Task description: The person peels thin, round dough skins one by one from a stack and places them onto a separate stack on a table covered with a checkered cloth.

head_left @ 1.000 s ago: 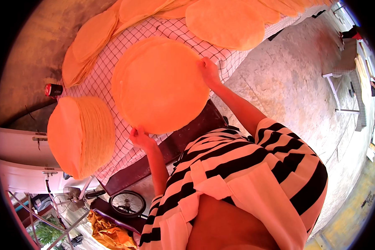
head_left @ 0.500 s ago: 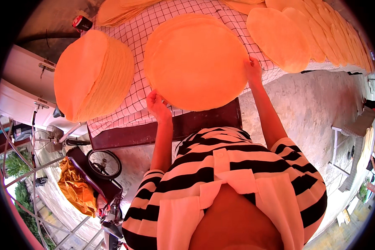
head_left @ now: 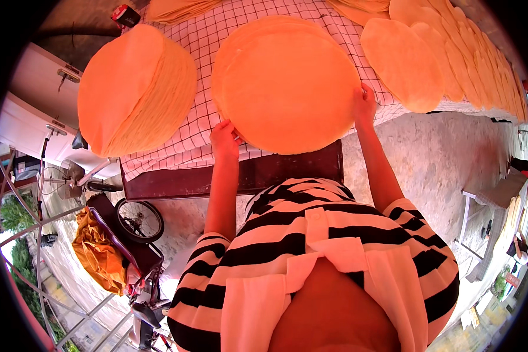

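A stack of thin round flatbreads point(head_left: 284, 82) lies in front of me on a white checked cloth point(head_left: 185, 141). My left hand point(head_left: 226, 139) is at the stack's near left edge, its fingers closed on the rim of a flatbread. At the right edge, my right hand point(head_left: 364, 107) pinches the rim between thumb and fingers. Whether they grip only the top sheet or several, I cannot tell. To the left sits a thick pile of folded flatbreads point(head_left: 123, 88). More flatbreads point(head_left: 402, 64) overlap in a long row at the right.
The table's dark red edge point(head_left: 229, 179) runs between me and the cloth. A dark red and white container point(head_left: 125, 16) stands at the far left corner. A three-wheeled cart point(head_left: 138, 220) with an orange cover point(head_left: 100, 252) is on the floor to the left. A bench point(head_left: 498, 188) stands at the right.
The view has shifted slightly, so the table and stacks appear moved a little. Both hands stay at the same edges of the flatbread stack.
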A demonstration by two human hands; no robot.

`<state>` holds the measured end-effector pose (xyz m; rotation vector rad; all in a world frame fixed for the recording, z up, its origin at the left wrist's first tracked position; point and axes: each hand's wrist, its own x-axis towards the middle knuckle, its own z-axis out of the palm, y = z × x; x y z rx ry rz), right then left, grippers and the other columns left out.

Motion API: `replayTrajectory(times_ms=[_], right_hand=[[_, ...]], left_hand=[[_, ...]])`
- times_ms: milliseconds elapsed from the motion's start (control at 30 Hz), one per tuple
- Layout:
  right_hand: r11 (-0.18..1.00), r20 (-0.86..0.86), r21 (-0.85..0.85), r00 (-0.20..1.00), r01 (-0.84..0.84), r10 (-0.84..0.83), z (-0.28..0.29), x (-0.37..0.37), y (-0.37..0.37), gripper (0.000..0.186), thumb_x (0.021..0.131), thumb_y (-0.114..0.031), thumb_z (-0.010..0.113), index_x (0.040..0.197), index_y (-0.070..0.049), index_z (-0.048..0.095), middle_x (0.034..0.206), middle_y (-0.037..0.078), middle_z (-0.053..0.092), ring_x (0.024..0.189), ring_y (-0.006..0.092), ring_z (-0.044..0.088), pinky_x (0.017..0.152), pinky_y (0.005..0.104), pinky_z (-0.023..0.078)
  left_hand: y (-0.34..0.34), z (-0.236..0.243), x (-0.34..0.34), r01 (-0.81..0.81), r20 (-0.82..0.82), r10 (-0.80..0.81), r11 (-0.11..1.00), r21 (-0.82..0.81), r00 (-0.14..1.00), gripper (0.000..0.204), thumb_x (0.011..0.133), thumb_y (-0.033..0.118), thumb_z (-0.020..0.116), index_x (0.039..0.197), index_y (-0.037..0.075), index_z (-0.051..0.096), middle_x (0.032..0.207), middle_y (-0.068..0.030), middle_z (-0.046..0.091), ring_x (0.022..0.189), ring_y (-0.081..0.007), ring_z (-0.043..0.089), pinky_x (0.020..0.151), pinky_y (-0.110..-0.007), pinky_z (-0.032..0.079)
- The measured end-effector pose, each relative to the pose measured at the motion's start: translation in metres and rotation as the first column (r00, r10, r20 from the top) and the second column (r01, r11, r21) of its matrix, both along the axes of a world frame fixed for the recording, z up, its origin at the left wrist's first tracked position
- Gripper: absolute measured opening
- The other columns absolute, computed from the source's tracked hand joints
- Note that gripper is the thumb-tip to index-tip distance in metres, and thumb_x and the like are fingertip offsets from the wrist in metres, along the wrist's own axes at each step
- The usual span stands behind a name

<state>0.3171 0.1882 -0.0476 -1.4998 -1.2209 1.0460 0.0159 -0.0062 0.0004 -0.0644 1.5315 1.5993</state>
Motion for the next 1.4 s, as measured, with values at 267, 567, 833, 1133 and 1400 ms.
replayTrajectory(times_ms=[267,567,833,1133,1400], right_hand=[[1.000,-0.007,-0.019,1.000,-0.018,0.018,0.015,-0.003,-0.006,0.032,0.086,-0.020,0.053,0.112,-0.002,0.051,0.090,0.008,0.059,0.078,0.0115,0.054,0.069,0.0252,0.044],[0.999,-0.069,0.017,0.997,-0.045,0.046,0.008,0.000,-0.005,0.039,0.084,-0.025,0.052,0.115,-0.002,0.049,0.092,0.010,0.061,0.080,0.0146,0.056,0.071,0.0279,0.045],[1.000,-0.053,0.009,0.998,-0.020,0.020,0.014,-0.003,-0.008,0.036,0.085,-0.023,0.054,0.114,-0.002,0.051,0.088,0.008,0.059,0.077,0.0126,0.054,0.068,0.0265,0.044],[1.000,0.002,-0.002,1.000,-0.017,0.017,0.016,-0.003,-0.009,0.036,0.084,-0.024,0.054,0.113,-0.003,0.051,0.087,0.008,0.060,0.076,0.0129,0.055,0.068,0.0273,0.044],[1.000,-0.075,0.008,0.997,-0.021,0.021,0.003,-0.001,-0.004,0.035,0.084,-0.024,0.054,0.113,-0.004,0.051,0.085,0.007,0.059,0.075,0.0120,0.055,0.066,0.0267,0.044]], left_hand=[[0.001,0.010,0.011,0.003,-0.055,0.000,0.998,0.057,0.999,0.029,0.083,0.019,0.057,0.102,-0.001,0.048,0.093,-0.0115,0.056,0.080,-0.0219,0.058,0.063,-0.040,0.048],[0.009,0.006,-0.003,0.051,0.089,-0.046,0.997,-0.049,0.995,0.023,0.082,0.011,0.055,0.100,-0.002,0.050,0.091,-0.0117,0.058,0.077,-0.0236,0.059,0.059,-0.038,0.049],[0.013,0.014,0.023,0.003,-0.352,0.019,0.998,0.061,0.936,0.028,0.073,-0.006,0.058,0.099,-0.004,0.049,0.090,-0.0120,0.058,0.078,-0.0217,0.059,0.064,-0.029,0.048],[0.010,0.009,0.004,0.077,0.128,-0.068,0.995,-0.067,0.989,0.017,0.076,0.001,0.060,0.092,-0.004,0.055,0.087,-0.0118,0.060,0.074,-0.0207,0.060,0.060,-0.028,0.047],[0.016,0.003,0.024,-0.038,-0.400,0.029,0.999,-0.014,0.916,0.017,0.078,0.010,0.063,0.087,0.000,0.053,0.076,-0.0057,0.057,0.063,-0.0134,0.056,0.051,-0.026,0.044]])
